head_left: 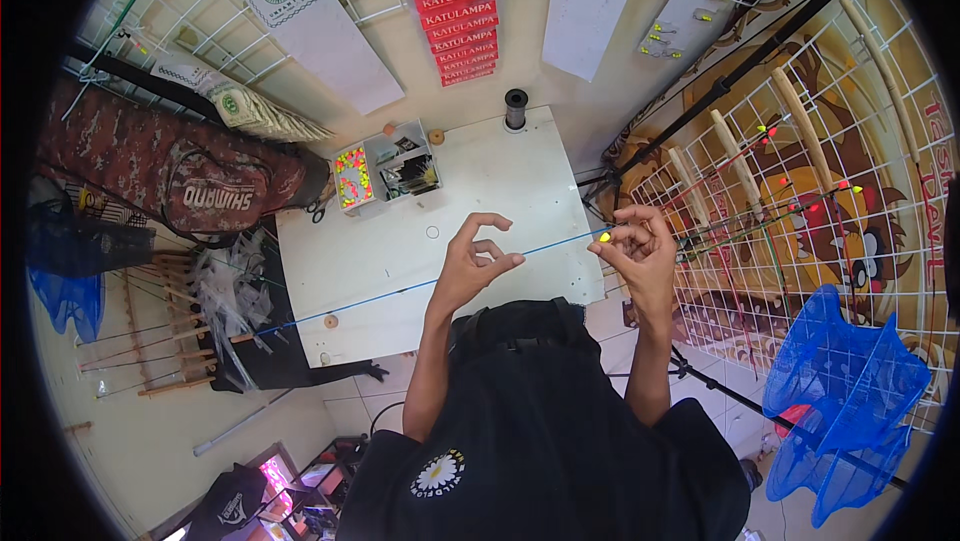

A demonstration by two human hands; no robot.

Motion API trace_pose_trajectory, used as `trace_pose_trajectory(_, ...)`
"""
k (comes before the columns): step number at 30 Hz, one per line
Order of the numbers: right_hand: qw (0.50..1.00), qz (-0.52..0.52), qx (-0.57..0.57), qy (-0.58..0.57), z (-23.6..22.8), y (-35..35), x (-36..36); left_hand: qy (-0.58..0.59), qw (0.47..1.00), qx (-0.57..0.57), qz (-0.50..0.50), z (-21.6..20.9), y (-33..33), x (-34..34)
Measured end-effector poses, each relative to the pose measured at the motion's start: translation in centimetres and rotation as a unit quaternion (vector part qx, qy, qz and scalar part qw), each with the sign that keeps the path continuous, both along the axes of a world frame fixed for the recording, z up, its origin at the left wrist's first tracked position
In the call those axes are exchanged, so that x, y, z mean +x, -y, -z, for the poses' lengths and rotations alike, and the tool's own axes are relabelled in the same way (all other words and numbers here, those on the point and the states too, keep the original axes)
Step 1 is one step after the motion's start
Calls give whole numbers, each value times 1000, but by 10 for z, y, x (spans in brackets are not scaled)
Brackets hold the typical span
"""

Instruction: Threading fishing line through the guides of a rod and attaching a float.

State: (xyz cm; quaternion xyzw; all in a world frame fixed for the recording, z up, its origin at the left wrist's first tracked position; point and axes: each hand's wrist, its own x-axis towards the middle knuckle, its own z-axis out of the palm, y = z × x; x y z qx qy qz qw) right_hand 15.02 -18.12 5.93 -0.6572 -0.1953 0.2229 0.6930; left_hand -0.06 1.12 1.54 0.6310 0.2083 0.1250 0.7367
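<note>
A thin blue rod (380,294) runs slantwise over the white table, from lower left up toward the right. My left hand (478,263) is partly closed round it near the middle, with thumb and curled fingers about the rod and the index finger bent away. At the rod's right end, my right hand (645,253) pinches a small bright yellow bead-like piece (605,238) between thumb and fingers. Whether the piece touches the rod tip is too small to tell.
On the white table (480,191) stand a box of coloured beads (353,178), a compartment tray (410,169) and a dark spool (515,109). Scissors (317,211) lie at its left edge. A wire grid with rods and blue nets (850,381) stands at right.
</note>
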Motion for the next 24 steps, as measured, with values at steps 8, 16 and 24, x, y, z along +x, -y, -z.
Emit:
trace_pose_trajectory(8, 999, -6, -37, 23, 2, 1, 0, 3, 999, 41, 19, 7, 0, -1)
trace_pose_trajectory(16, 997, 32, -13, 63, 7, -2, -4, -6, 998, 50, 28, 7, -2, 0)
trace_pose_trajectory(24, 970, 35, -98, 218, 5, 2, -1, -8, 998, 51, 30, 7, -2, 0)
